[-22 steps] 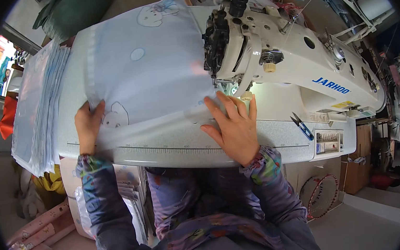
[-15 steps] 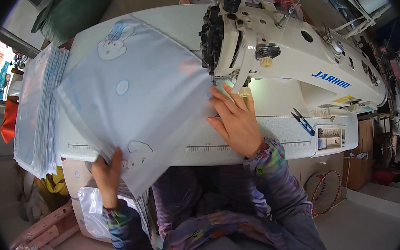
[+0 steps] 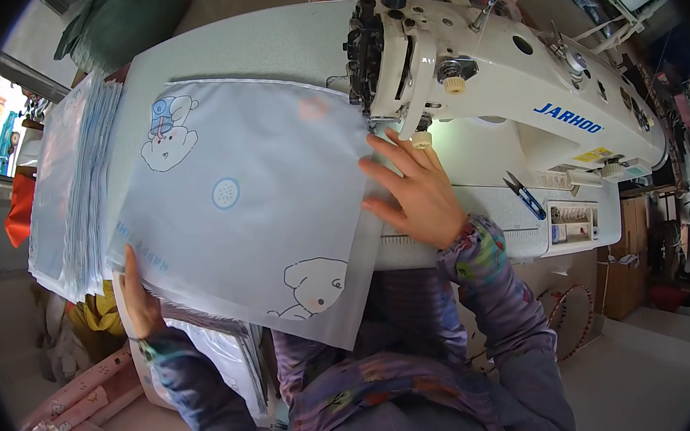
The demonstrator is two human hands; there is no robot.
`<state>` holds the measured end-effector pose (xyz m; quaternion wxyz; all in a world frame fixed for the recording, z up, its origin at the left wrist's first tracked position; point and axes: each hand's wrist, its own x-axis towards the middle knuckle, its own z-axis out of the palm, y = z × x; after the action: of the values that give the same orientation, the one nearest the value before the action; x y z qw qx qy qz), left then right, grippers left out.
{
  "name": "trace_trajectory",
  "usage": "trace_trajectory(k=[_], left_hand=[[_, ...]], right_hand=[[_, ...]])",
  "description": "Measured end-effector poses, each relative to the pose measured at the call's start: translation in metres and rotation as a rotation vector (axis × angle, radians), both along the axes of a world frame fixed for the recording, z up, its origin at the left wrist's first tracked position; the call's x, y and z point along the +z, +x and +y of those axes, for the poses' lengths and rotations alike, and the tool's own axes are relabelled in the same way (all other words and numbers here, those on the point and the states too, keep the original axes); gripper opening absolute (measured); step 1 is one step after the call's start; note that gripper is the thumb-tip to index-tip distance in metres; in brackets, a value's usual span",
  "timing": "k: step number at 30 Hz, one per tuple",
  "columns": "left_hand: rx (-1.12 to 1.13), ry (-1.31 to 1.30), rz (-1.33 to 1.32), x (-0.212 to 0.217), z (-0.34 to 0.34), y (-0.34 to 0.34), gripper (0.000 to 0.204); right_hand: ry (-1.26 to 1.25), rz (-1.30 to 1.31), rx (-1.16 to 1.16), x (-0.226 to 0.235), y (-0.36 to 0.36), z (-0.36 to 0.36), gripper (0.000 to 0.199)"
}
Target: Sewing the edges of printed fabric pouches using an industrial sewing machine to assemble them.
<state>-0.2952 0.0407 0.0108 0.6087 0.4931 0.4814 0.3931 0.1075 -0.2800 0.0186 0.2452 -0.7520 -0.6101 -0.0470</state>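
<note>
Two hands are on one pale blue, thin, slightly see-through fabric panel (image 3: 267, 223) printed with white cartoon animals. Head view, the only one: panel lies mostly flat on the speckled pale grey bench (image 3: 261, 36), its right far corner at the needle end of the white metal sewing machine (image 3: 497, 68); its near corner hangs past the bench edge over the lap.

Progress: looks mid-work, since the panel is at the machine, not set aside. Far edge shows a narrow seam-like border, so probably finished there; right edge has a plain see-through margin, stitching on it cannot be made out. How much sewing is left on this piece: cannot tell. A thick stack of similar pale blue folded fabric (image 3: 81, 191) sits at the bench's left end; sewn or unsewn, cannot tell. Blue-handled thread snips (image 3: 526, 195) lie unused on the right.

Pose: left hand (image 3: 139, 295) grasps the panel's left edge, thumb on top, fingers mostly hidden, forearm coming up from lower left. Right hand (image 3: 419, 196) is unclenched, palm down, fingers spread over the right edge, longest fingertips just beside the needle area, wrist angled in from lower right.
</note>
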Motion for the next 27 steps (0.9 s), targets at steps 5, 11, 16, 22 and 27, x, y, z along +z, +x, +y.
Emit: trace_trajectory(k=[5, 11, 16, 22, 27], left_hand=[[-0.04, 0.037, 0.126, -0.026, 0.031, -0.031, 0.041], [0.135, -0.128, 0.025, -0.052, -0.036, -0.061, 0.054], [0.099, 0.039, 0.124, -0.041, -0.022, -0.042, 0.044], [0.061, 0.21, 0.301, -0.005, -0.018, 0.015, 0.036], [-0.021, 0.368, 0.486, 0.005, 0.005, 0.044, 0.038]], right_hand=[[-0.002, 0.215, 0.114, -0.012, 0.014, 0.005, 0.059], [-0.017, 0.237, 0.176, -0.005, 0.02, -0.005, 0.065], [-0.036, 0.22, 0.194, -0.004, 0.02, -0.006, 0.068], [-0.033, 0.21, 0.187, -0.005, 0.022, -0.007, 0.067], [-0.018, 0.194, 0.181, -0.005, 0.022, -0.006, 0.067]])
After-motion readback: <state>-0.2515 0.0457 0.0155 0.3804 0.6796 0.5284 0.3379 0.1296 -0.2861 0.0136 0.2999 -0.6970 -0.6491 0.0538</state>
